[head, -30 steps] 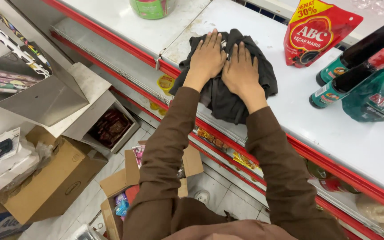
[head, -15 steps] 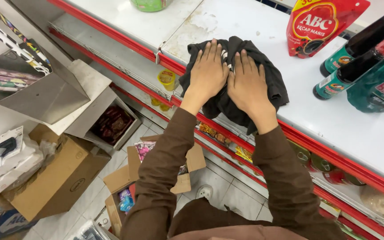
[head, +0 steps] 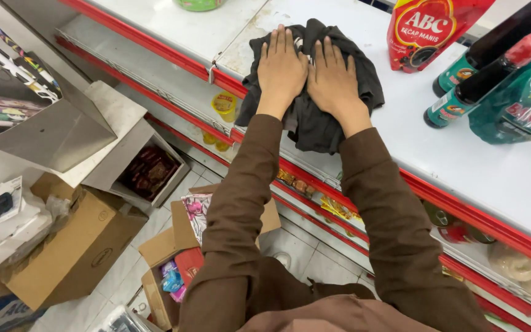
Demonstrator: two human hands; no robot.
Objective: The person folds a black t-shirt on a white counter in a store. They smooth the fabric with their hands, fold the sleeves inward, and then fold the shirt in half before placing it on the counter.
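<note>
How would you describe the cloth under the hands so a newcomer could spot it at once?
On the white shelf top with the red front edge, look left of the red pouch and the dark bottles. The cloth is a crumpled dark grey rag, pressed flat by the left hand and right hand, the only soft, unpackaged thing there.

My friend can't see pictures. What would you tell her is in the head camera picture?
Two hands, the left hand and the right hand, press flat side by side on a dark grey cloth lying on a white shop shelf with a red edge. A red sauce pouch and dark bottles stand to the right; cardboard boxes sit on the floor below.
</note>
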